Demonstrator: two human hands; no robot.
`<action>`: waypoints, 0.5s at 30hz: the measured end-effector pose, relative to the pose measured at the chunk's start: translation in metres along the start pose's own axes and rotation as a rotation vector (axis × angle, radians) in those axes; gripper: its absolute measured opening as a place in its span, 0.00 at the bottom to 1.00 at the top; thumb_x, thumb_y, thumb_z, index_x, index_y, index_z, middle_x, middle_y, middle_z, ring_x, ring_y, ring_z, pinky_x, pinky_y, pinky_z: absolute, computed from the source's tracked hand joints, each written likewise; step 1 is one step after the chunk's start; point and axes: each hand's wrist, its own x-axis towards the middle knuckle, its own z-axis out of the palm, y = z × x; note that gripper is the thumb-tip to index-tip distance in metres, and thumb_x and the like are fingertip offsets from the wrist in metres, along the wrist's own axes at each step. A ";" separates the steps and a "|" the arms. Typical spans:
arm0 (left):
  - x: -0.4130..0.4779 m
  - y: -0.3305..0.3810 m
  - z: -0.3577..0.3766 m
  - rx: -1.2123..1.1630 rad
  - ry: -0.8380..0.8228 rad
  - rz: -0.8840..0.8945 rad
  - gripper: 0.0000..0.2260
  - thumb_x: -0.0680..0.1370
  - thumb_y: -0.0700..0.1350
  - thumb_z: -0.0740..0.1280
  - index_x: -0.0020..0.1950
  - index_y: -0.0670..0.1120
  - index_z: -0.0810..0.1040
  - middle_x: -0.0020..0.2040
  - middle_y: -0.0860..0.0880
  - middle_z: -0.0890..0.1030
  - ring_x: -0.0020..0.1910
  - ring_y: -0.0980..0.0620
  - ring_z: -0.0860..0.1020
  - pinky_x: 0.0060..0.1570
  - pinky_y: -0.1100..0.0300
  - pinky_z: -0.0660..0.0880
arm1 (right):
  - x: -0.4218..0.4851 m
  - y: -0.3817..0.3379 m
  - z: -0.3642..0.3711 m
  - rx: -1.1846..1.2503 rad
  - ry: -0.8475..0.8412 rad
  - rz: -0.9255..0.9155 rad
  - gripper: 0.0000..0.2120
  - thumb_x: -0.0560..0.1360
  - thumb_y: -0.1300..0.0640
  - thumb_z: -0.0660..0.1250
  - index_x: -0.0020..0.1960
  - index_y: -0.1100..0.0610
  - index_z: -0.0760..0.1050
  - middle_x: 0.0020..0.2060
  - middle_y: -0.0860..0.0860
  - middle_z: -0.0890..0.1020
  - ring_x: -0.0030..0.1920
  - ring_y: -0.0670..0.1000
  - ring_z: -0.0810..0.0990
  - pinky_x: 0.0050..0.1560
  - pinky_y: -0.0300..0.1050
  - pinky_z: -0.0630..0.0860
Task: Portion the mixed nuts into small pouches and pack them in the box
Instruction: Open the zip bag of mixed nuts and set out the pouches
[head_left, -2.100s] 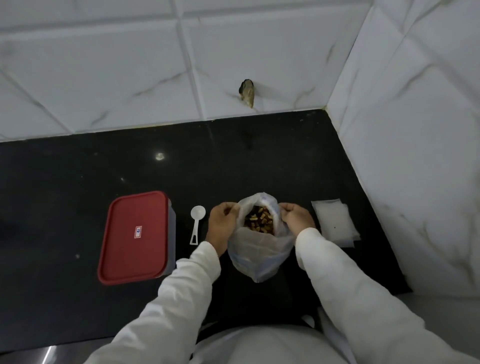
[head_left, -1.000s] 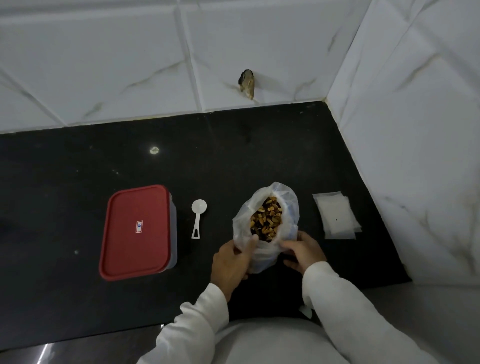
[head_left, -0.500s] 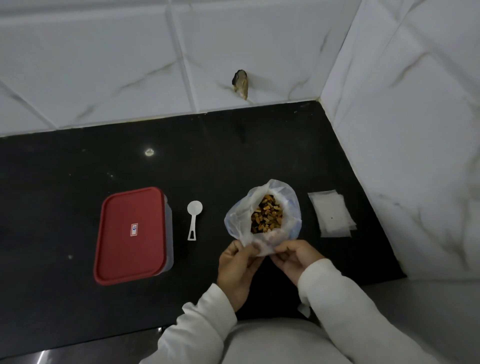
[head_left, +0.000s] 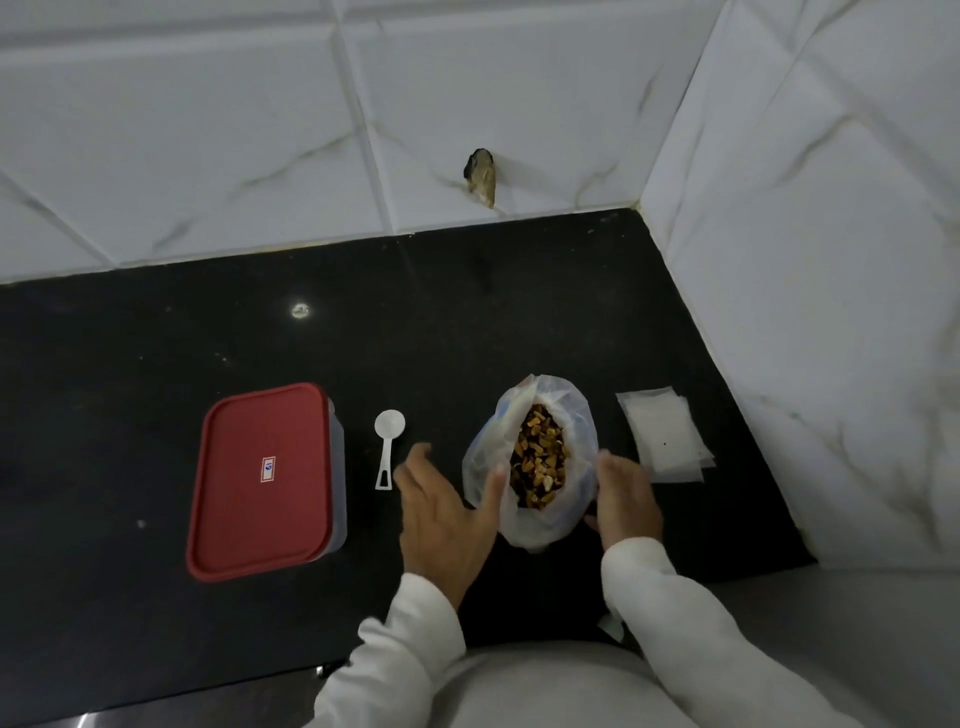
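Vs 0.5 s ago: both hands have let go of the bag's near rim, which they were pinching then. They now sit apart, one on each side of the bag (head_left: 545, 519). The bag's spot on the surface (head_left: 156, 353) is about the same, and it stands on its own w/ the mouth open wider and more oval. The nuts (head_left: 537, 457) show inside, filling approx the middle of the bag. Box, scoop and pouches are unchanged.

Left hand (head_left: 447, 514): released, holding nothing, back of hand up and fingers spread. The thumb points up along the bag's left wall and looks to touch it. The fingertips are motion-blurred, just beside the scoop's handle; can't tell if they touch it.

Right hand (head_left: 626, 499): also released, w/ fingers straight-ish, laid against the bag's right wall. The thumb is low, near the bag's bottom. No pinch is visible.

Both arms are in white sleeves (head_left: 670, 618), coming in from the bottom edge.

Layout, left to right: box (head_left: 265, 478) w/ its red lid (head_left: 249, 426) on, white scoop (head_left: 387, 447) lying flat w/ the bowl away from the person, the bag, then a flat stack of clear pouches (head_left: 665, 436) near the right wall (head_left: 805, 312). All are apart from each other.
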 end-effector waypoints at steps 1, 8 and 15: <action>0.007 0.004 0.002 0.092 0.017 0.056 0.42 0.73 0.68 0.68 0.76 0.45 0.59 0.70 0.44 0.66 0.66 0.47 0.72 0.57 0.53 0.75 | -0.002 -0.004 0.000 -0.096 0.004 -0.124 0.13 0.76 0.38 0.63 0.53 0.46 0.72 0.52 0.48 0.76 0.50 0.48 0.77 0.46 0.45 0.75; 0.037 0.020 0.009 0.424 -0.120 0.192 0.06 0.80 0.46 0.65 0.54 0.45 0.78 0.49 0.48 0.81 0.49 0.47 0.82 0.51 0.53 0.80 | 0.003 -0.022 0.003 -0.340 -0.059 -0.266 0.14 0.77 0.51 0.66 0.62 0.50 0.72 0.54 0.48 0.77 0.53 0.48 0.74 0.54 0.46 0.73; 0.039 -0.005 0.008 -0.887 -0.130 -0.449 0.06 0.80 0.37 0.68 0.54 0.40 0.83 0.47 0.43 0.86 0.49 0.45 0.83 0.55 0.49 0.80 | 0.026 -0.024 0.001 -0.145 -0.163 -0.018 0.09 0.80 0.52 0.61 0.45 0.49 0.79 0.50 0.52 0.81 0.54 0.54 0.79 0.61 0.53 0.74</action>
